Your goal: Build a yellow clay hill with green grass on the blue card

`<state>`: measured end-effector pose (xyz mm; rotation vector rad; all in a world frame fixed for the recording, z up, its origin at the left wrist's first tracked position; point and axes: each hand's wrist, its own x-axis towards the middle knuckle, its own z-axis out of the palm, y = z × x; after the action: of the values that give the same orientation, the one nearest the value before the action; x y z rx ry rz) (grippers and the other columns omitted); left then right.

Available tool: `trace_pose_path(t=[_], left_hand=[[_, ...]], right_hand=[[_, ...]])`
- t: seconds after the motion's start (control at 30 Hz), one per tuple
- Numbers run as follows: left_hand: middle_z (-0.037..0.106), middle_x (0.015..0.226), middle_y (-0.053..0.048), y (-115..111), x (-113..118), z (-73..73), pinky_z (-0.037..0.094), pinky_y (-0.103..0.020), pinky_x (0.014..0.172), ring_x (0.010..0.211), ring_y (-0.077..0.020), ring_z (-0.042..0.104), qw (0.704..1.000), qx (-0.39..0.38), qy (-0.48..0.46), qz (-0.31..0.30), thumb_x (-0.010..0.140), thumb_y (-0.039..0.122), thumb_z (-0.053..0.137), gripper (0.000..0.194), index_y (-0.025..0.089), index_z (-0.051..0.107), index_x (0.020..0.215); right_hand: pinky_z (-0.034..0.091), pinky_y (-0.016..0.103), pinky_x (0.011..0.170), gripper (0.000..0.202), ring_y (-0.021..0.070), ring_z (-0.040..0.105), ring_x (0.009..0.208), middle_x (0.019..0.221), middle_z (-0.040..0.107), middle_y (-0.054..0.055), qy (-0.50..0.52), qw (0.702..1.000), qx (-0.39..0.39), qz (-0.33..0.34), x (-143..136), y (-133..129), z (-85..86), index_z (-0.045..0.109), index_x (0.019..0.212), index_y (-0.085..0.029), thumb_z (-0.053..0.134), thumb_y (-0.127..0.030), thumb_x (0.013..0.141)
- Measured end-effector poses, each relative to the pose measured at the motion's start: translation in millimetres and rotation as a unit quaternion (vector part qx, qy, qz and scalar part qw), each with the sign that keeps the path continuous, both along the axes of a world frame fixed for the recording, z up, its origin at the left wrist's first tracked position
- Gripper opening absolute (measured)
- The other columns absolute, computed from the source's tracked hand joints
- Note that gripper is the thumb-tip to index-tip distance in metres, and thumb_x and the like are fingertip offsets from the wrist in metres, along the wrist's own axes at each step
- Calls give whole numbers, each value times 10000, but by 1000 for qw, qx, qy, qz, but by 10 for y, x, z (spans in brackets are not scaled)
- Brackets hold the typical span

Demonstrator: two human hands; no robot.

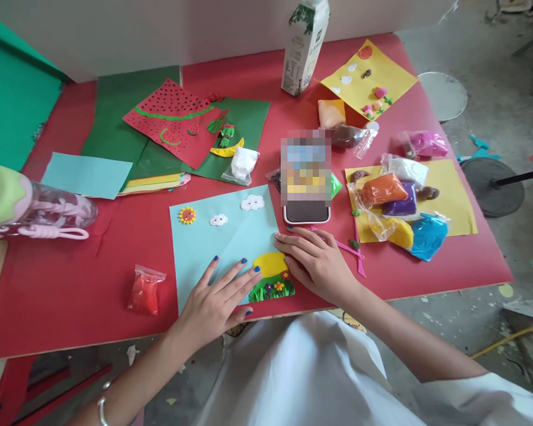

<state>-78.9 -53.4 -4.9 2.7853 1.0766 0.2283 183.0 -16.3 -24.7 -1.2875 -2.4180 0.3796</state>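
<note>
Already has orange-yellow clay sun (187, 215), white clay clouds (252, 202), flowered green-yellow clay patch (270, 265) on light-blue paper (208, 244), bare between; rests left hand (218, 303) and right hand (318, 260) flat, grasping nothing.

Wht clothes (302, 367), slvr L bangle (101, 405), blue nail polish (244, 261)

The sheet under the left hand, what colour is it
The sheet is light blue, best seen in the head view.

Room left of blue sheet (234, 239), around red packet (145, 293).
</note>
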Motion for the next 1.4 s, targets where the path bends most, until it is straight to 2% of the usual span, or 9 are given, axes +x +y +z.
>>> trace_pose_path(t=[0.27,0.37,0.47,0.6,0.83,1.0,1.13,1.3,1.4], left_hand=[[696,1239,-24,-69,19,47,193,-444,1235,1246,-199,581,998,15,-44,34,1020,352,340,425,241,564,1363],[671,1281,-32,-9,96,32,168,-476,1236,1291,-231,535,997,42,-33,54,1021,379,336,437,248,560,1372],[581,1404,0,76,180,-5,94,-505,1244,1341,-258,474,998,56,10,25,1012,460,360,477,268,495,1427],[529,1450,29,119,204,-35,129,-516,1236,1360,-263,452,997,58,44,2,1005,520,339,515,280,467,1442],[562,1421,20,28,117,-22,172,-500,1227,1381,-259,439,998,50,40,25,1002,494,385,491,272,487,1428],[618,1359,6,-58,88,-32,154,-433,1239,1312,-194,524,999,39,26,27,1024,374,382,422,243,516,1402],[624,1353,-9,-125,62,-7,131,-414,1244,1299,-183,537,999,39,18,29,1017,319,395,410,219,527,1392],[647,1324,-7,-90,39,66,124,-417,1244,1335,-201,498,999,1,-4,34,1026,358,352,420,204,576,1346],[636,1336,-26,-24,70,54,164,-452,1232,1361,-232,465,999,1,-18,45,1031,413,300,465,219,582,1346]], right_hand=[[372,394,958,294,231,569,1221,1291,669,15,3,1000,1,2,-16,11,22,617,1237,-250,462,-233,989],[367,393,957,287,235,570,1215,1292,669,11,4,1000,6,2,-17,10,18,619,1231,-234,460,-236,992],[366,399,957,294,234,569,1213,1290,670,12,2,1000,6,-2,-16,4,9,619,1239,-244,455,-240,995],[365,399,963,297,229,567,1213,1291,669,3,2,1000,6,-4,-14,2,1,623,1238,-250,451,-242,997],[366,390,959,294,227,565,1220,1282,675,13,2,1000,13,-2,-8,6,-3,624,1239,-241,464,-232,991],[372,392,949,283,236,576,1204,1282,674,15,12,1000,20,2,-1,11,-21,627,1225,-230,472,-235,988],[374,390,943,272,234,577,1203,1285,673,5,15,1000,25,3,0,12,-19,623,1218,-222,478,-228,987],[371,390,946,259,229,582,1196,1279,677,-3,15,1000,25,0,-12,10,-3,630,1201,-218,481,-227,991],[369,393,945,260,231,584,1192,1276,678,-4,13,1000,25,-4,-15,10,-7,633,1200,-222,480,-229,991]])
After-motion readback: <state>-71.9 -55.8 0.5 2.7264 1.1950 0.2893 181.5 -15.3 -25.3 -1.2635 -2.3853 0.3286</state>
